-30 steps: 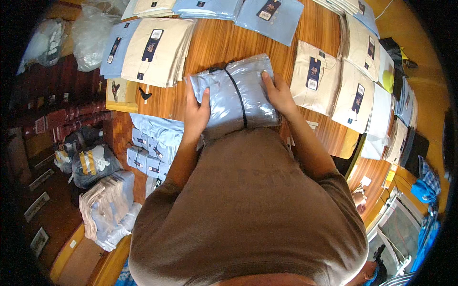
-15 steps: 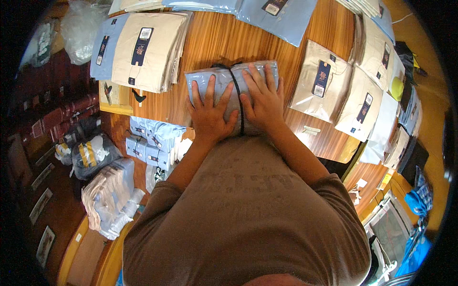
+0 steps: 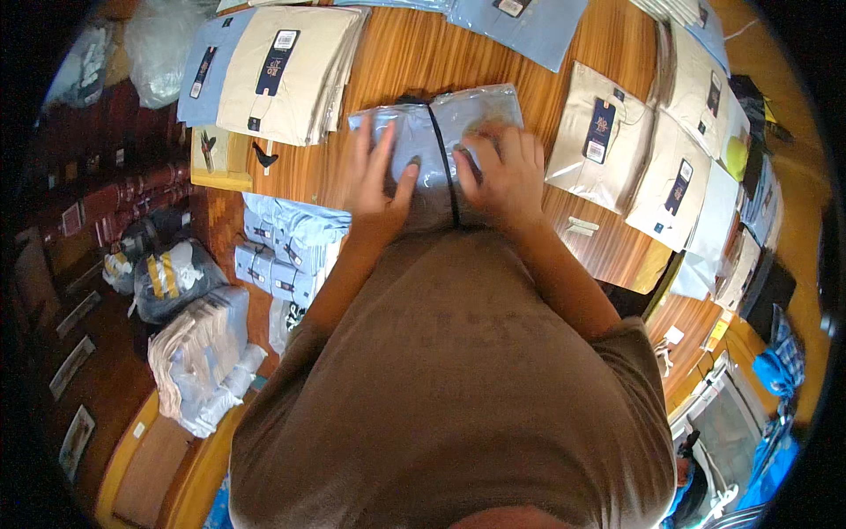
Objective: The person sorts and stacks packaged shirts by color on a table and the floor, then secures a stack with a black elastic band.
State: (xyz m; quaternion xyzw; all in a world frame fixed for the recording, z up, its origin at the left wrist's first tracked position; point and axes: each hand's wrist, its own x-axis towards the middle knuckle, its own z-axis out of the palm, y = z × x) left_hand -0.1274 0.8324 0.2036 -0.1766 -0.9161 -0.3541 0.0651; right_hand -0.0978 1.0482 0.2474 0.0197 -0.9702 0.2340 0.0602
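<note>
Head view: smoothing-down, I'd judge.
Left hand [image 3: 377,192] spread on the bundle [image 3: 419,137], at the counter's [image 3: 423,53] near edge; black band [image 3: 443,154] around it; right hand [image 3: 511,181] half-curled on it, pinching or not I can't tell. Next calls for even pressure.

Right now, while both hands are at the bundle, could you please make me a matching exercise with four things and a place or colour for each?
Things:
1. Strap
2. Left hand
3. Table
4. Right hand

Places or colours:
A. Brown, with wood grain
B. At the right part of the bundle
C. Black, running across the bundle
D. At the left part of the bundle

Pairs: 1-C, 2-D, 3-A, 4-B
</note>
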